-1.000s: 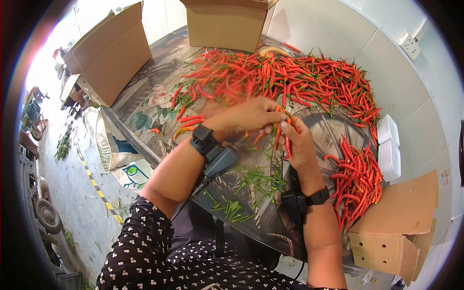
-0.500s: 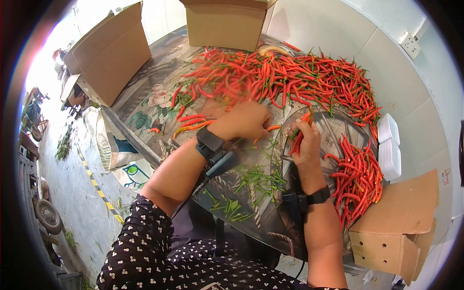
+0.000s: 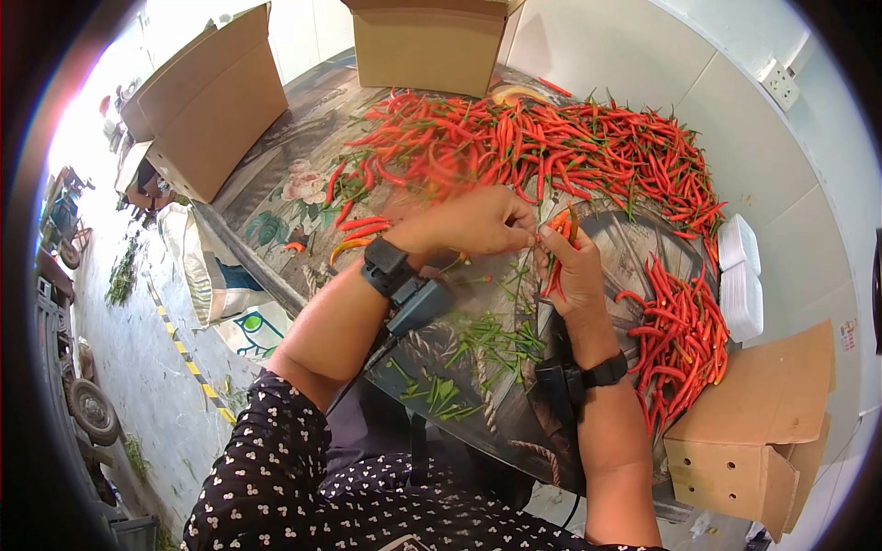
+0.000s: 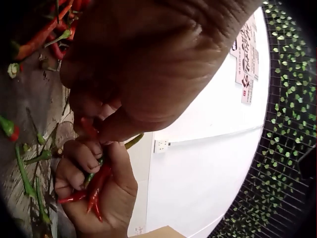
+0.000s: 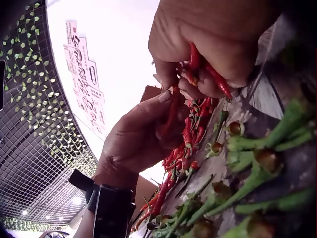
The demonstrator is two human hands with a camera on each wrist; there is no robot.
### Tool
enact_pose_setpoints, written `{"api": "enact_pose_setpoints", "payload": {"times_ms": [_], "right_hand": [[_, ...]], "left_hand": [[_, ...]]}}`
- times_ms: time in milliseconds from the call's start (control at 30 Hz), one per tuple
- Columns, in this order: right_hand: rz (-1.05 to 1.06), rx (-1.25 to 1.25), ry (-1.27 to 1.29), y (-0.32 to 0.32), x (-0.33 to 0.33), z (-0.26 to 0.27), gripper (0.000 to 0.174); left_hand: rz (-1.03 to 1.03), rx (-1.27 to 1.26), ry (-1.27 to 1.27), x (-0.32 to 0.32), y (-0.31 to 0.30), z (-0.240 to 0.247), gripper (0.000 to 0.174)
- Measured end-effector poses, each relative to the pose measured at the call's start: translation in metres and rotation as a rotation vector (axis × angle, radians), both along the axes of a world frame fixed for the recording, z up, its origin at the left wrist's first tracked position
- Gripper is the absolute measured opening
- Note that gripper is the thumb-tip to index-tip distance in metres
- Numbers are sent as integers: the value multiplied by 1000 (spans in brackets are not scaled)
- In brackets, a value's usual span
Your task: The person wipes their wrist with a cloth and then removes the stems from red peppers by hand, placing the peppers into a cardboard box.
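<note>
My left hand [image 3: 482,222] pinches a red chilli [image 5: 172,111] between thumb and fingers, seen best in the right wrist view. Right beside it, my right hand [image 3: 577,274] grips several red chillies [image 4: 99,184], whose ends stick out of the curled fingers. The hands meet at their fingertips, and the left one partly covers the right in the left wrist view. Green stems [image 3: 491,344] lie on the table below the hands. Behind them spreads a big heap of red chillies with stems [image 3: 588,151]. A smaller pile of red chillies [image 3: 680,340] is at the right.
Cardboard boxes stand at the back [image 3: 427,50], at the left [image 3: 216,106] and at the right front [image 3: 735,450]. White trays [image 3: 740,280] are stacked by the wall. A few loose chillies [image 3: 363,234] lie near my left forearm. A bag [image 3: 207,275] hangs past the table's left edge.
Half a second ago the hands were apart; my left hand has moved right to meet the right hand again. A few more green bits lie beneath the left hand.
</note>
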State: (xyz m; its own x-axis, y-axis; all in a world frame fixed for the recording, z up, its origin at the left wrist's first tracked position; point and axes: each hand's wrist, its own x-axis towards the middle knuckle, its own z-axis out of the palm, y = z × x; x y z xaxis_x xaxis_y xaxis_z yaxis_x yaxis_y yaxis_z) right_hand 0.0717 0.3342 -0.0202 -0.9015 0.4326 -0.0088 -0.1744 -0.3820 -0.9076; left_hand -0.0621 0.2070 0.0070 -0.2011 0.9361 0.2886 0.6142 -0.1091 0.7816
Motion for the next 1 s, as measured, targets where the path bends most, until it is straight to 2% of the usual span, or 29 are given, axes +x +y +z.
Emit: {"api": "enact_pose_setpoints", "payload": {"times_ms": [67,100,167,300,400,467,600,667,700,767,800,867,1000], "right_hand": [[-10,-44,28,2,1,0,14],[-21,-88,58,2,2,1,14],[-87,-87,33,0,1,4,13],[-166,-62,3,-2,1,5,12],[-156,-78,30,3,-2,-4,11],[-114,-64,38,3,-1,-2,11],[-37,-61,57,-1,1,3,10],[-31,-49,45,2,0,1,11],[-27,-39,34,2,0,0,12],[-36,-72,32,-1,-1,0,14],[-44,-105,29,-2,-1,1,16],[-3,-79,36,-2,0,1,16],[40,-67,50,-3,1,4,19]], "left_hand": [[148,-245,136,-2,-9,13,19],[146,-247,138,-4,-14,14,19],[417,-337,623,-7,-23,16,19],[321,-457,594,-1,-30,25,22],[361,-498,636,1,-29,22,21],[289,-547,642,0,-27,24,20],[263,-432,654,-1,-22,14,18],[151,-263,446,-5,-17,11,16],[150,-263,446,-5,-15,10,16],[134,-67,135,-2,-10,12,13],[132,-68,135,1,-8,14,13],[170,16,-54,7,-6,18,15],[89,-53,-248,9,-2,14,18]]}}
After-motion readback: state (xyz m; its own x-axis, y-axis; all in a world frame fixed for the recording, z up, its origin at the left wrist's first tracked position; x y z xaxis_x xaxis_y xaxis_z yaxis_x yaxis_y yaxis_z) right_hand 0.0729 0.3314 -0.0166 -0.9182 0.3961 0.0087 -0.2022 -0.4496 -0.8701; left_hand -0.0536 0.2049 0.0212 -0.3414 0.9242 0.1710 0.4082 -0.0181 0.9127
